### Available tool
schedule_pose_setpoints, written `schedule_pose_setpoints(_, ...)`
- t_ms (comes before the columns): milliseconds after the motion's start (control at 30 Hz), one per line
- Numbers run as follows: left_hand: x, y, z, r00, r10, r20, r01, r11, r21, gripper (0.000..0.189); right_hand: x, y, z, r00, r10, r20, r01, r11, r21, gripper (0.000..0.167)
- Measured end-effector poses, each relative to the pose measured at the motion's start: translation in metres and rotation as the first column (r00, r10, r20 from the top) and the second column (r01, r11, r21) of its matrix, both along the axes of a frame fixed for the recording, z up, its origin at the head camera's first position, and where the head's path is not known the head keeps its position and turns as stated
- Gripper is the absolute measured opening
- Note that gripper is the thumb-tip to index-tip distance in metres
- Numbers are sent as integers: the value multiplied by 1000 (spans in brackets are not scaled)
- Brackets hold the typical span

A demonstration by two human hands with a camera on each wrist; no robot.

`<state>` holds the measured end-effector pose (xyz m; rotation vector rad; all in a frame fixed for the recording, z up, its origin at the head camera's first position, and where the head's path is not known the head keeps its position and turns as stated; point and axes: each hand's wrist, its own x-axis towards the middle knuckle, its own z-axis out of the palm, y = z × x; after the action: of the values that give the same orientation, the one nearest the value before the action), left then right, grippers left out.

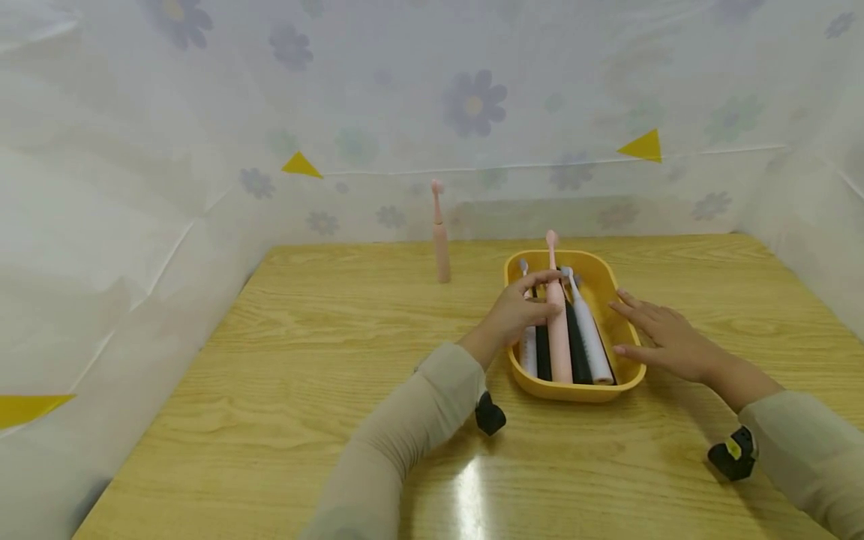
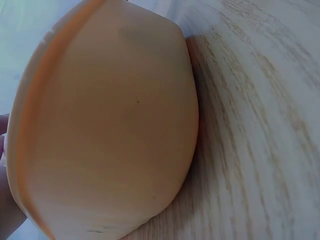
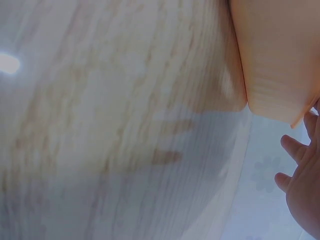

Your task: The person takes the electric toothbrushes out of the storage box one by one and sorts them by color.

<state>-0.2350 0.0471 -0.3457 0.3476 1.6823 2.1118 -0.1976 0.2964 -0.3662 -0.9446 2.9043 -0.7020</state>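
While aslant over yellow basket (image 1: 565, 391), left grip (image 1: 511, 311) around pink toothbrush (image 1: 558, 337).

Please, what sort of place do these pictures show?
Probably a small, screened-off indoor workspace, though its exact use is unclear. A wood-grain table stands there; pale, flower-printed sheeting rises behind it and along both sides, with yellow triangles on it.

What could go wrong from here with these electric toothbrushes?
The standing pink electric toothbrush rests upright on a narrow base on the wooden table, so a bump might topple it. In the yellow bin, the left hand pinches another pink electric toothbrush close beside a black handle; lifting it could shift that neighbour.
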Motion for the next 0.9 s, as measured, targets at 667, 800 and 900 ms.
schedule_pose_setpoints(667,8,-5,-5,988,-4,-153,4,1000,1,52,1,0,-4,1000,8,-26,-9,1000,-19,66)
schedule_pose_setpoints(800,10,-5,-3,985,-34,-171,37,999,16,54,2,1,-5,1000,8,-28,-9,999,-32,66)
schedule_pose_setpoints(900,12,-5,-2,983,-64,-175,66,998,7,56,2,1,-5,1000,8,-29,-9,999,-37,66)
